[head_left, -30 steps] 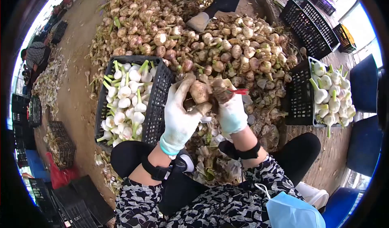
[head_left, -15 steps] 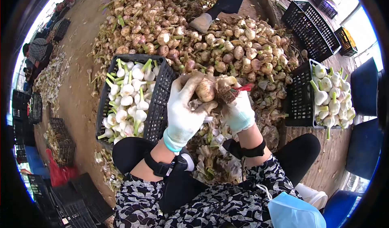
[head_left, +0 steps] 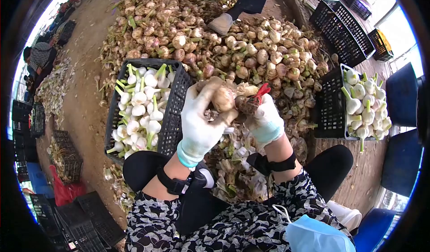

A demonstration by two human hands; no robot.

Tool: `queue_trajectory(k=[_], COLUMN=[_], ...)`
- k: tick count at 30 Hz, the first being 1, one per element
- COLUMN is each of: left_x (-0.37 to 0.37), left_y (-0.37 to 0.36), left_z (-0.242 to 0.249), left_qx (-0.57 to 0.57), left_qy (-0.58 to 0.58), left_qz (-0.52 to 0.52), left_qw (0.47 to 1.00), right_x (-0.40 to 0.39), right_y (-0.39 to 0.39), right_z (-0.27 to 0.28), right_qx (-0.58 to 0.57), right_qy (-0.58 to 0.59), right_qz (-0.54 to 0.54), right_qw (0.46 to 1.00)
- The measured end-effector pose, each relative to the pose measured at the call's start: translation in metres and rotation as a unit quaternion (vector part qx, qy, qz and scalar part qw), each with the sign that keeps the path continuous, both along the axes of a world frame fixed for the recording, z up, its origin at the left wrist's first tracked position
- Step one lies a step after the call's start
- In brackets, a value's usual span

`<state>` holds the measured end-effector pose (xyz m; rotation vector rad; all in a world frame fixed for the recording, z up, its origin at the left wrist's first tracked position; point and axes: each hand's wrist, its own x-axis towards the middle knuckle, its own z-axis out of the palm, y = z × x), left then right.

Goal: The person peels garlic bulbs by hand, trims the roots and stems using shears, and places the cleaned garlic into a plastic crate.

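A brown-skinned garlic bulb (head_left: 223, 99) sits in my left hand (head_left: 197, 122), between thumb and fingers of a white work glove with soiled tips. Close to the bulb's right side is my right hand (head_left: 265, 122), also gloved, its fingers closed. A strip of red material (head_left: 263, 92) and a dark, dirty clump (head_left: 247, 106) show at its fingertips; what exactly it grips is hidden. Pale peeled skins (head_left: 237, 171) lie below both hands. Left of them stands a black crate (head_left: 172, 117) holding cleaned white garlic (head_left: 140, 98) with green stems.
A big heap of unpeeled garlic (head_left: 179, 41) spreads ahead, with another person's shoe (head_left: 221, 24) on it. At the right stands a second crate (head_left: 329, 104) of white garlic, with another black crate (head_left: 342, 32) farther back. A blue face mask (head_left: 320, 236) hangs near my lap.
My right hand has turned slightly, and the red strip has swung upward. The garlic bulb stays in my left hand, shifted a little left and looking paler.
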<state>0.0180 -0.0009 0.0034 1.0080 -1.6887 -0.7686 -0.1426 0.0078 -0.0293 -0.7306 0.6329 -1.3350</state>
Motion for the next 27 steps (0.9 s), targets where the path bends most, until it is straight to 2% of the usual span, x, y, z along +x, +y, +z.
queue_trajectory(k=[1, 2, 3, 4, 6, 8, 9, 10, 12, 13, 14, 15, 16, 17, 18, 20, 21, 22, 23, 24, 25, 26, 27], left_x=[0.000, -0.001, 0.001, 0.002, 0.003, -0.001, -0.004, -0.008, -0.013, -0.009, -0.003, 0.004, 0.005, 0.010, 0.011, 0.007, 0.005, 0.004, 0.006, 0.001, 0.000, -0.001, 0.002], left_y=[0.001, 0.001, 0.002, 0.003, 0.002, 0.001, 0.001, 0.000, 0.004, 0.003, 0.002, 0.000, -0.003, -0.004, -0.003, -0.004, -0.005, -0.006, -0.011, -0.004, 0.002, 0.006, 0.006], left_z=[0.001, -0.005, -0.004, -0.003, -0.008, -0.011, -0.013, -0.014, -0.011, -0.008, -0.005, -0.001, 0.000, 0.006, 0.016, 0.011, 0.012, 0.012, 0.001, -0.003, -0.004, -0.005, 0.005], left_qx=[0.024, 0.162, 0.264, 0.361, 0.451, 0.365, 0.277, 0.181, 0.166, 0.203, 0.238, 0.325, 0.339, 0.375, 0.409, 0.389, 0.413, 0.437, 0.317, 0.244, 0.257, 0.272, 0.292], left_qy=[0.031, 0.183, 0.273, 0.356, 0.325, 0.253, 0.171, 0.087, 0.125, 0.121, 0.116, 0.222, 0.288, 0.318, 0.345, 0.357, 0.351, 0.345, 0.241, 0.187, 0.195, 0.205, 0.138], left_qz=[0.003, -0.002, -0.017, -0.033, -0.015, -0.009, 0.003, 0.013, 0.012, -0.011, -0.033, -0.103, -0.155, -0.195, -0.235, -0.225, -0.207, -0.189, -0.182, -0.163, -0.156, -0.149, -0.151], left_qw=[0.999, 0.970, 0.925, 0.861, 0.831, 0.896, 0.946, 0.979, 0.978, 0.972, 0.964, 0.913, 0.882, 0.849, 0.811, 0.819, 0.815, 0.809, 0.899, 0.938, 0.934, 0.928, 0.934], right_x=[0.001, -0.002, 0.001, 0.003, 0.002, 0.004, 0.001, 0.001, -0.001, -0.002, -0.009, -0.015, -0.021, -0.025, -0.022, -0.013, -0.021, -0.027, -0.031, -0.033, -0.023, -0.020, -0.026], right_y=[0.001, -0.004, 0.000, 0.004, 0.002, 0.003, 0.004, 0.003, -0.002, -0.006, -0.006, -0.002, 0.004, 0.013, 0.016, 0.026, 0.026, 0.024, 0.022, 0.021, 0.027, 0.031, 0.028], right_z=[0.001, -0.030, -0.013, 0.003, -0.007, -0.005, -0.007, -0.008, -0.011, -0.017, -0.017, -0.008, 0.006, 0.022, 0.021, 0.027, 0.018, 0.009, 0.001, -0.002, 0.013, 0.035, 0.028], right_qx=[0.032, 0.019, -0.052, -0.121, -0.089, -0.093, -0.001, -0.001, -0.141, -0.139, -0.141, -0.095, -0.047, -0.031, -0.036, 0.111, 0.140, 0.139, 0.019, -0.103, -0.076, -0.013, -0.012], right_qy=[-0.016, 0.162, 0.306, 0.442, 0.430, 0.222, 0.113, 0.113, 0.284, 0.384, 0.384, 0.269, 0.149, 0.006, 0.005, -0.036, -0.129, -0.131, -0.075, -0.017, -0.027, 0.054, 0.070], right_qz=[0.004, -0.068, -0.082, -0.096, -0.102, -0.083, 0.006, 0.006, -0.073, -0.098, -0.100, -0.042, 0.019, 0.080, 0.037, -0.016, 0.039, 0.037, 0.067, 0.096, 0.066, 0.021, 0.021], right_qw=[0.999, 0.984, 0.947, 0.884, 0.893, 0.967, 0.994, 0.994, 0.946, 0.907, 0.907, 0.957, 0.988, 0.996, 0.999, 0.993, 0.981, 0.981, 0.995, 0.990, 0.995, 0.998, 0.997])
